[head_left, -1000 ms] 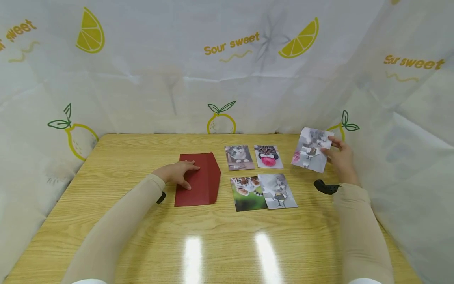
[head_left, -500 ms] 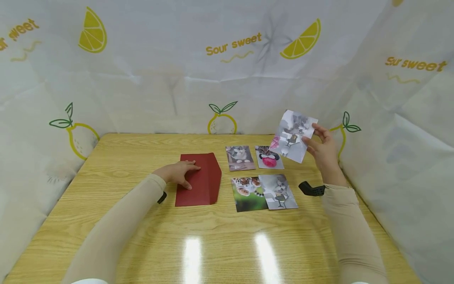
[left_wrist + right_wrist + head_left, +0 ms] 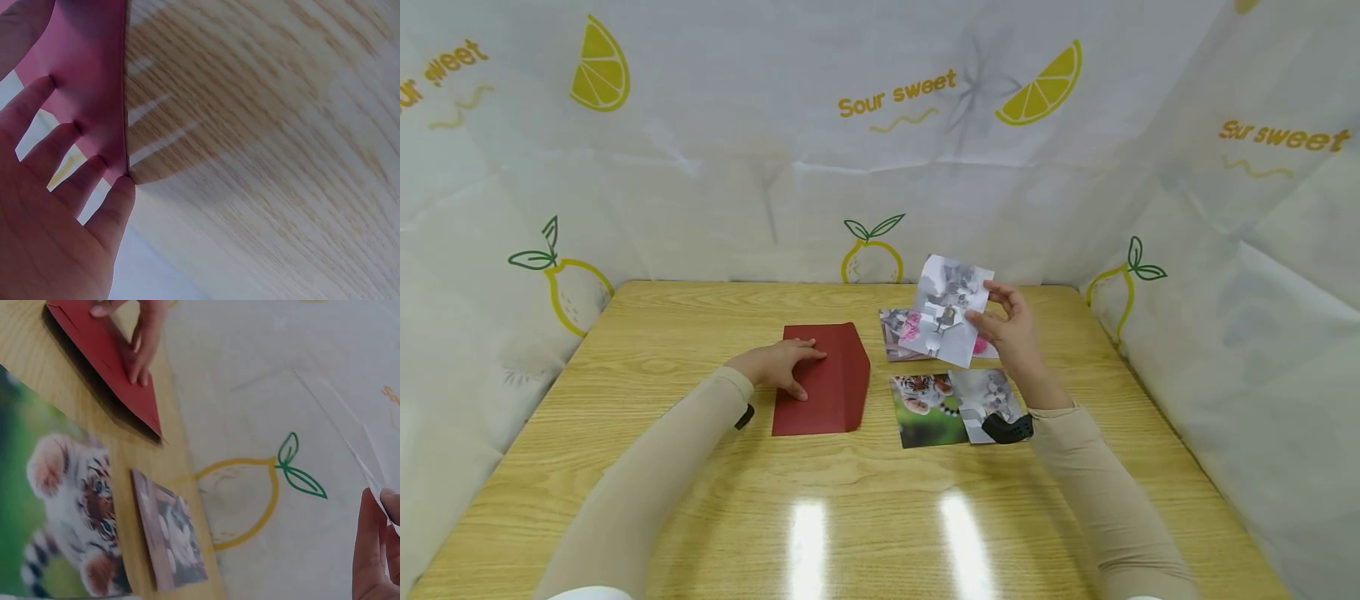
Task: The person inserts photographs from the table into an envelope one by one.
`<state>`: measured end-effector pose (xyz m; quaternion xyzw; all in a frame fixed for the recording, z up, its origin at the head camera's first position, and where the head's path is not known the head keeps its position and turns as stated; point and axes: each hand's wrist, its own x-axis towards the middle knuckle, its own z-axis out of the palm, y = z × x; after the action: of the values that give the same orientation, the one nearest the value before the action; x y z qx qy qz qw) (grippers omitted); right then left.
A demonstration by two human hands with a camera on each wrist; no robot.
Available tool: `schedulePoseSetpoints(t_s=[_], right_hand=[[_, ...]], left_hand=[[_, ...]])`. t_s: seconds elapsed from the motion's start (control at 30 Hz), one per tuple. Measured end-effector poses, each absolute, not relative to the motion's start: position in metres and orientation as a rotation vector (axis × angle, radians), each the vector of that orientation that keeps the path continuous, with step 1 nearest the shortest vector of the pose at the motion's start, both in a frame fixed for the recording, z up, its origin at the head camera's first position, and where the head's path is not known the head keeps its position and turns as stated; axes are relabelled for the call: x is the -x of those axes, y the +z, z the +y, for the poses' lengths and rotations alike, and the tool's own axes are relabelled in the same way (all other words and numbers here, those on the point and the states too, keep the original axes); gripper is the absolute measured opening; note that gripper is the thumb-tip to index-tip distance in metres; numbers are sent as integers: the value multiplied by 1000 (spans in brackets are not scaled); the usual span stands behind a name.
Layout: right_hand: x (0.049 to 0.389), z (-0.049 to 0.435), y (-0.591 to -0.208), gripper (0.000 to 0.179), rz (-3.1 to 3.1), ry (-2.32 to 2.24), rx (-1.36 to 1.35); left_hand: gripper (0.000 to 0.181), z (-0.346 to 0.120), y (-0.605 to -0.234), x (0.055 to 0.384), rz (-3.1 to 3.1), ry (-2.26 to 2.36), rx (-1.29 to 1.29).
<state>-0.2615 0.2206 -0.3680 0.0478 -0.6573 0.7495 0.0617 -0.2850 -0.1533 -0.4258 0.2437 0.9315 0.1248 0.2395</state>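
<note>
My left hand (image 3: 777,367) rests on a red envelope (image 3: 831,404), fingers spread over its surface; the left wrist view shows the fingertips touching the paper. In my right hand (image 3: 1017,332), a glossy grey-and-white kitten picture card (image 3: 946,308) is pinched at its right edge between thumb and fingers, tilted up off the table. From the right wrist view the held card (image 3: 340,428) appears edge-on, with what looks like a second sheet edge beside it. Behind it lie a cat card (image 3: 891,335) and a card with a pink ball (image 3: 989,348), both partly hidden.
Closer to me lie a tiger cub card (image 3: 928,425) and, edge to edge with it, another grey kitten card (image 3: 977,393), partly covered by the black wrist camera (image 3: 1007,429). A white lemon-print curtain (image 3: 737,183) encloses the wooden table (image 3: 880,517) at the back and sides.
My right hand has carried the kitten card leftward from the table's right side, over the back row of cards. My left hand has stayed on the envelope.
</note>
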Motion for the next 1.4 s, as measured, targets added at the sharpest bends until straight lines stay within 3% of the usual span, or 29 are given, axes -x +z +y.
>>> schedulePoseSetpoints(t_s=[0.63, 1.4], right_hand=[[252, 156, -424, 54, -2482, 2082, -89], [243, 134, -434, 52, -2634, 1823, -167]], left_hand=[[80, -153, -425, 282, 2568, 348, -674], [80, -153, -425, 283, 2571, 332, -698]])
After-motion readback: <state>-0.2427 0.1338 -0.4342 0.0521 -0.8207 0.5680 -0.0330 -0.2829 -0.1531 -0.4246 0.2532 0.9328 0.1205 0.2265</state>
